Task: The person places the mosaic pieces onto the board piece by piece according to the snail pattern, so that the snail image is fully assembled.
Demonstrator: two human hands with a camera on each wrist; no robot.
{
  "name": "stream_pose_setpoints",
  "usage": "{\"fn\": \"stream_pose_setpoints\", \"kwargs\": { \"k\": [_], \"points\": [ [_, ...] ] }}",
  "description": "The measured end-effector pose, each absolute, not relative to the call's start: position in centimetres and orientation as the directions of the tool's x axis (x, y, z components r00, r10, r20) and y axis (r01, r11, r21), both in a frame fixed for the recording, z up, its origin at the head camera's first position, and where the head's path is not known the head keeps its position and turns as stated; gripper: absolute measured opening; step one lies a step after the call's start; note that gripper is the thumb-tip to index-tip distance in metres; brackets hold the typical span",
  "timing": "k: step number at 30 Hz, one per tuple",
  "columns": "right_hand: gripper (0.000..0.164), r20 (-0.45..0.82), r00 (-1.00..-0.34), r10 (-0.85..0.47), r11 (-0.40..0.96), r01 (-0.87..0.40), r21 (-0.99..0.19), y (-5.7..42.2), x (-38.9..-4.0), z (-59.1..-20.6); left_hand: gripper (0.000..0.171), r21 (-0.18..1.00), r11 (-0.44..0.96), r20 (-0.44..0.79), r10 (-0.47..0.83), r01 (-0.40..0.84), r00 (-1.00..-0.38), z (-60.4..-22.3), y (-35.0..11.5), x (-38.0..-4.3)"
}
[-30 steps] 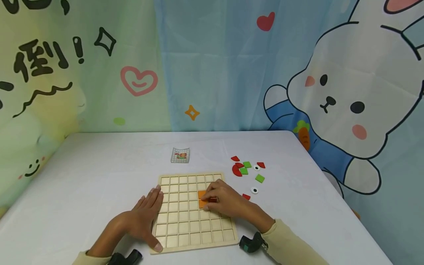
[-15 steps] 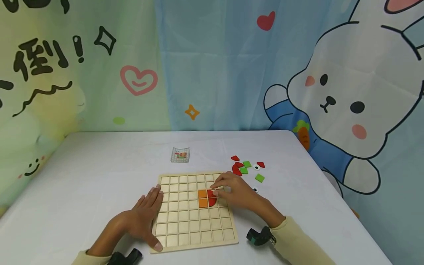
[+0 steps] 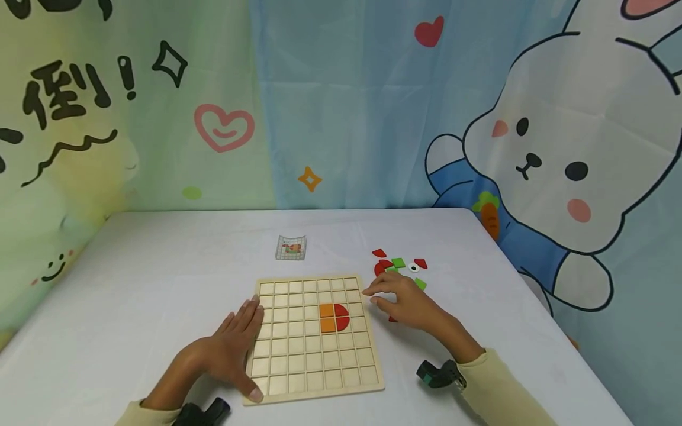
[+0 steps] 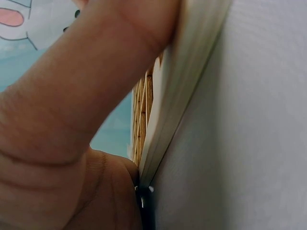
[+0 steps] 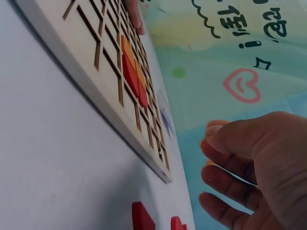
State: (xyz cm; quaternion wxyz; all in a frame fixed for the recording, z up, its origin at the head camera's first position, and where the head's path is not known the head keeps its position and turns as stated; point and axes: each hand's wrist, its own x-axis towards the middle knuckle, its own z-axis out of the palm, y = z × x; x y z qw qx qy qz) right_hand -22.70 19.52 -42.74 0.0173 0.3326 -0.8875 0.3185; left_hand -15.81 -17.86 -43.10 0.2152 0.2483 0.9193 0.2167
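A wooden grid board lies on the table. Two orange squares fill cells right of its middle, with red quarter-round pieces beside them forming a half disc. My left hand rests along the board's left edge, fingers stretched out and thumb on the near left corner. Off the board's right side hovers my right hand, fingers loosely bent. In the right wrist view nothing sits between that thumb and the fingers. Under and beyond this hand are loose pieces, among them a green piece and a red piece, some partly covered.
A small picture card printed with a grid lies behind the board. Near the loose pieces is a round eye piece. A printed cloth hangs behind the white table.
My right hand has let go of the red piece on the board and moved right, off the board toward the loose pieces. My left hand stays in place.
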Motion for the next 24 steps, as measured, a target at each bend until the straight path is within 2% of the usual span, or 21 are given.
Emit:
{"fn": "stream_pose_setpoints", "kwargs": {
  "k": [8,18,24],
  "points": [
    [0.022,0.176,-0.809,-0.561,0.626,-0.554,-0.549,21.0,-22.5,-43.3,0.146,0.511,0.775,-0.282,0.559,0.372,-0.78,-42.9,-17.8,-15.7],
    [0.025,0.176,-0.814,-0.553,0.664,-0.558,-0.497,23.1,-22.0,-43.9,0.145,0.511,0.773,-0.276,0.562,0.376,-0.78,-42.6,-17.7,-15.5],
    [0.029,0.12,-0.811,-0.573,0.688,-0.556,-0.466,24.1,-21.9,-44.3,0.144,0.518,0.766,-0.27,0.568,0.38,-0.778,-42.6,-17.8,-15.5]
  ]
}}
